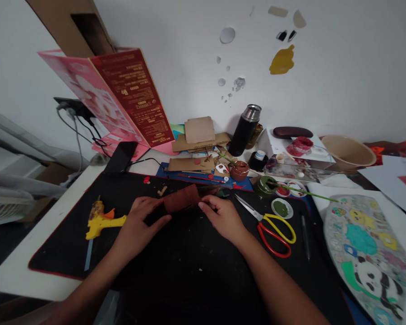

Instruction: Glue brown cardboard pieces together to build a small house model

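Observation:
A brown tube-shaped piece (182, 199), perhaps painted card, lies sideways between my hands just over the black mat. My left hand (138, 221) holds its left end, with the thumb in front and the fingers behind. At the right end, my right hand (223, 215) pinches the edge between thumb and fingertips. Something dark and pointed sticks out behind that end; its kind is unclear. Left of my left hand lies a yellow glue gun (98, 220) with a glue stick in it. Scissors (262, 219) with red and yellow handles lie open right of my right hand.
The black mat (189, 280) covers the white table. Behind it stand cardboard pieces (199, 131), a brown paint jar (239, 170), a black flask (245, 131) and a green paint jar (266, 185). A phone (121, 157), pen (305, 237) and sticker-covered board (368, 243) lie around.

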Motion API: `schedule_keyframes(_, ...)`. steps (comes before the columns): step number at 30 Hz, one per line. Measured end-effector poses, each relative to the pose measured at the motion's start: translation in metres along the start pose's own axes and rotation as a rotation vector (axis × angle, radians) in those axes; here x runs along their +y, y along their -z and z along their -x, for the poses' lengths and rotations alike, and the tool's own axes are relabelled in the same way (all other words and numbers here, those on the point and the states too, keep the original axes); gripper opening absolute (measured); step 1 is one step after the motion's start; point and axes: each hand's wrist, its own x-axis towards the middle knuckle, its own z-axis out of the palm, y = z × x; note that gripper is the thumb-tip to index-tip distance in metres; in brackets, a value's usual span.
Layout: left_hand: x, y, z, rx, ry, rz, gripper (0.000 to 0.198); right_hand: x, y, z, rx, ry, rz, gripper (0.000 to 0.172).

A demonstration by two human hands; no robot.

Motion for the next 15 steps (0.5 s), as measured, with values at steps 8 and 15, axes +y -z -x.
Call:
schedule_keyframes(8,0.002,-0.007,-0.004,0.111,-0.019,-0.066,0.031,0.005,-0.003,0.000,0.038,0.008,0.026,0.027)
schedule_keyframes(15,0.007,-0.003,-0.015,0.143,-0.040,-0.062,0.032,0.009,-0.004,0.005,0.098,-0.061,-0.093,0.040)
